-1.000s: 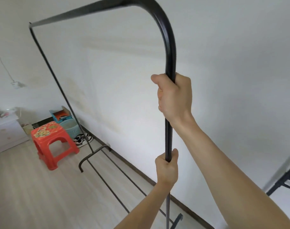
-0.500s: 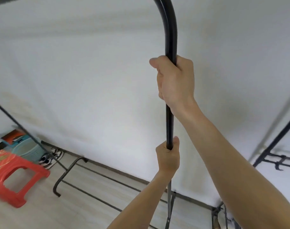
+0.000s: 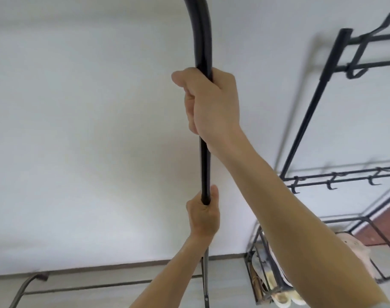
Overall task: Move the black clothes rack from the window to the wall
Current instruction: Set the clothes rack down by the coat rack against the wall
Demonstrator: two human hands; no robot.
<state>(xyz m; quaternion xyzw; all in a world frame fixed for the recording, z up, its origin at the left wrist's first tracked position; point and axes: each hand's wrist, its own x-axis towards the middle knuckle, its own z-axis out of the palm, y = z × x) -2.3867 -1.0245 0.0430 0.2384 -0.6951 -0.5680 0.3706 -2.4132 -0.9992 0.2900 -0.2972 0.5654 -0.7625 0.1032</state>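
Black clothes rack (image 3: 205, 165): upright pole at frame centre, before the white wall (image 3: 89, 141). Our right hand (image 3: 211, 103) above, fingers wrapped tight round the pole; our left hand (image 3: 204, 216) below, likewise closed on it. Second rack (image 3: 318, 103), right edge, holding shoes (image 3: 276, 283).

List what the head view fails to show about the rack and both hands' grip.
- Black clothes rack: top bar cut off by the upper edge.
- Its near foot: cut off by the lower edge.
- Post inside the right hand and left hand: covered by the fingers.
- Second rack: motion-blurred and cut by the right edge; shoes on it partly behind the right forearm.
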